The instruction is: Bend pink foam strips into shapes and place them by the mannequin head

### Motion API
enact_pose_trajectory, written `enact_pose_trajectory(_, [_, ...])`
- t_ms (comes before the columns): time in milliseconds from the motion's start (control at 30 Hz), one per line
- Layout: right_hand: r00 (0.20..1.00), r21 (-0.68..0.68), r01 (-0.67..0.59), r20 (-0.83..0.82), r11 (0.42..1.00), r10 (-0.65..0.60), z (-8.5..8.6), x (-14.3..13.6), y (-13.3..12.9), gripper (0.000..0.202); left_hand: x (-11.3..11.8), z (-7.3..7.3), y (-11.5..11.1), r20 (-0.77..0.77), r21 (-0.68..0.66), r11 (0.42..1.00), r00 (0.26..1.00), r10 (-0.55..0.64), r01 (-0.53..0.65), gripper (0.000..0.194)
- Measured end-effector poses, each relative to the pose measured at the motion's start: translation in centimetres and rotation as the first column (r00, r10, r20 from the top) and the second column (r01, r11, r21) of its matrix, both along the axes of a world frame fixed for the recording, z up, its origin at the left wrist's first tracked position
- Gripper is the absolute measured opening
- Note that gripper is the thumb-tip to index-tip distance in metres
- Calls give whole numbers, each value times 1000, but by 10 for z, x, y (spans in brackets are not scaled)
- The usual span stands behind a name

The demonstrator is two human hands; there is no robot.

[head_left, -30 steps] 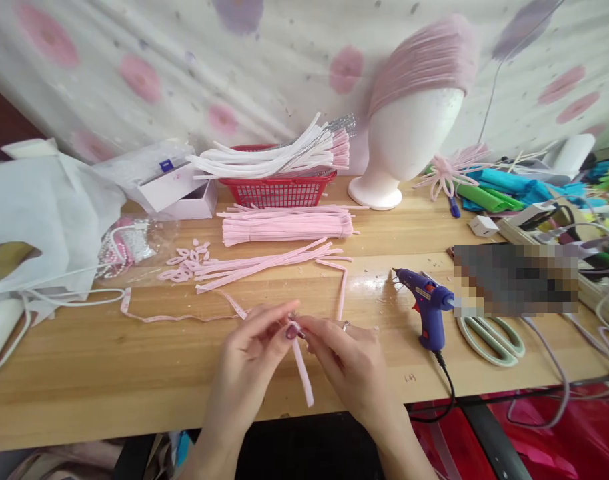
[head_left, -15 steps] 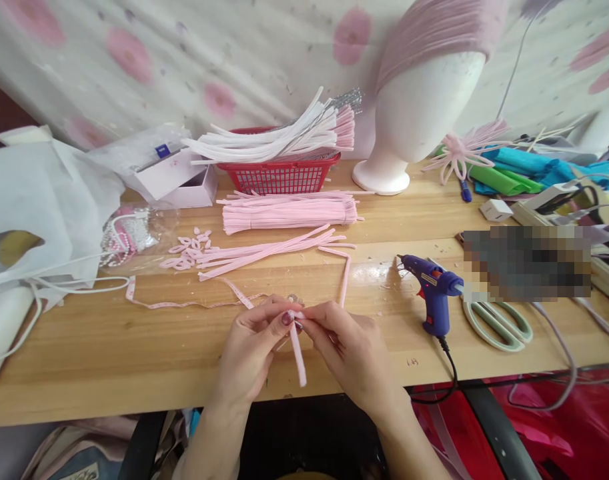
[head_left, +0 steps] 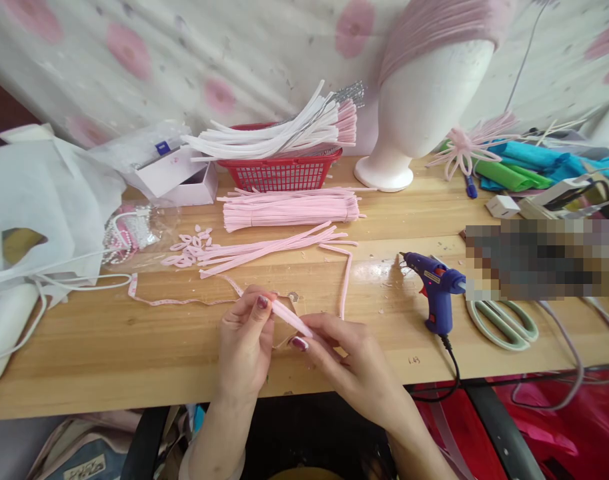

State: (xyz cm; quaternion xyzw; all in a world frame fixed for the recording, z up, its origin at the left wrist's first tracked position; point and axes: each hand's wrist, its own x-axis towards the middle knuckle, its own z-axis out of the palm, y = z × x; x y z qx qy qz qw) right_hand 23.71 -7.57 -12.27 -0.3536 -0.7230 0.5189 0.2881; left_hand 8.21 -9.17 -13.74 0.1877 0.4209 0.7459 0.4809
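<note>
Between my hands a short pink pipe cleaner (head_left: pixel 290 315) is stretched on a slant, seemingly doubled over. My left hand (head_left: pixel 247 339) pinches its upper left end between thumb and fingertips. Thumb and fingers of my right hand (head_left: pixel 345 357) close on its lower right end. Behind them lie several loose pink pipe cleaners (head_left: pixel 269 251), and one bent pink pipe cleaner (head_left: pixel 346 280) rests to the right. Small pink loops (head_left: pixel 187 252) are heaped at the left. A pink measuring tape (head_left: pixel 177 302) trails over the table, partly hidden by my left hand.
A blue glue gun (head_left: pixel 437 293) stands at the right beside green-handled scissors (head_left: pixel 504 327). Farther back are a tied pink bundle (head_left: pixel 291 212), a red basket (head_left: pixel 279 175) of white and pink stems, and a white mannequin head (head_left: pixel 424 100). A white bag (head_left: pixel 49 200) sits left.
My hands have moved apart. The pink pipe cleaner, which hung down from my joined fingertips, is now held taut between both hands, my right hand having slid down along it.
</note>
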Motion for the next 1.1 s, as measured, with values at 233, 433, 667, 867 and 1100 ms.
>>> enact_pose_trajectory(233, [997, -72, -17, -81, 997, 11, 0, -1, -1, 20, -5, -1, -1, -42, 18, 999, 998, 36, -36, 20])
enact_pose_trajectory(433, [998, -19, -2, -62, 1000, 1, 2, -3, -2, 19, -7, -2, -1, -64, 36, 997, 996, 69, -67, 18])
enact_pose_trajectory(667, [996, -48, -8, -90, 999, 4, 2, -5, -1, 27, -3, 0, -9, -96, -109, 960, 959, -268, 257, 30])
enact_pose_trajectory(867, [995, -59, -66, -84, 996, 61, 2, -5, -1, 29, 0, 0, -9, 22, -98, 907, 912, -410, 410, 27])
enact_pose_trajectory(1100, [995, -15, -96, -23, 995, 95, 5, -7, -4, 22, 3, -4, -8, 128, -117, 932, 936, -328, 342, 31])
